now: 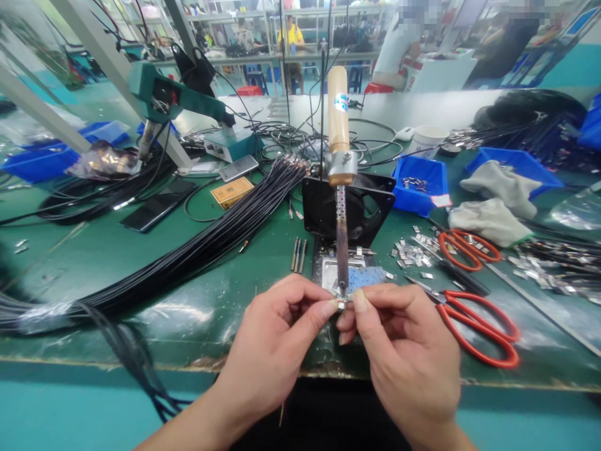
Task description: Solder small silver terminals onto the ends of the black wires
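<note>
Thumb and forefinger of my left hand (277, 332) pinch a small silvery metal connector (341, 306). My right hand (408, 338) is closed close beside it, thumb against forefinger, on something too small to make out. Just above the connector is the tip of a soldering iron (343, 250), mounted upright with its wooden handle (338, 113) on top. Whether the tip touches the connector is hard to tell. Behind the fingertips lie a metal tray (331, 270) and a blue sponge (366, 279).
A black fan (312, 210) stands behind the iron. Left lies a thick bundle of black cables (188, 269). Right are red-handled scissors (488, 326), a second pair (462, 247), loose metal connectors (413, 254), a blue bin (416, 197) and gloves (488, 222). People sit farther back.
</note>
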A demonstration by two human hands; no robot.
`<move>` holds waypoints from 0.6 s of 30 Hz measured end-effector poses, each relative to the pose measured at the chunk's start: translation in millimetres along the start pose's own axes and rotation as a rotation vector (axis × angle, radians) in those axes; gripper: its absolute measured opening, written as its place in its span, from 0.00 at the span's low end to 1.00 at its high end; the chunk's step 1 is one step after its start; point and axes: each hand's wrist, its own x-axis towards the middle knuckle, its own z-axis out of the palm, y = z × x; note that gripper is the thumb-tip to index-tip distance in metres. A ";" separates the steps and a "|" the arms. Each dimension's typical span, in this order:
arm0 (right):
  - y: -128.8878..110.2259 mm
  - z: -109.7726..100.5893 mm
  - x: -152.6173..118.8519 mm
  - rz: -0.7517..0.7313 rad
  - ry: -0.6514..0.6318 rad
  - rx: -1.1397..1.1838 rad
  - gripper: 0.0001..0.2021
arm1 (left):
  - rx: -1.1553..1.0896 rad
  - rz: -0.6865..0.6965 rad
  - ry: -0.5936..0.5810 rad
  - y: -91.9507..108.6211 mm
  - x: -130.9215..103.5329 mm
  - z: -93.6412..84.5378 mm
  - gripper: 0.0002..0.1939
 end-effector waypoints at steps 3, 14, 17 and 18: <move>1.3 0.0 -0.9 0.013 -0.004 -0.009 0.05 | -0.006 0.002 0.010 -1.2 -0.2 1.4 0.07; 0.4 0.4 0.3 0.002 -0.004 -0.011 0.05 | -0.065 -0.019 0.020 -2.5 -1.8 5.7 0.07; 0.2 0.6 0.0 -0.006 0.000 -0.016 0.05 | -0.040 -0.006 0.030 -2.6 -2.3 4.0 0.07; 0.4 0.6 0.0 -0.007 0.001 -0.015 0.05 | -0.034 -0.003 0.033 -2.8 -2.4 3.7 0.07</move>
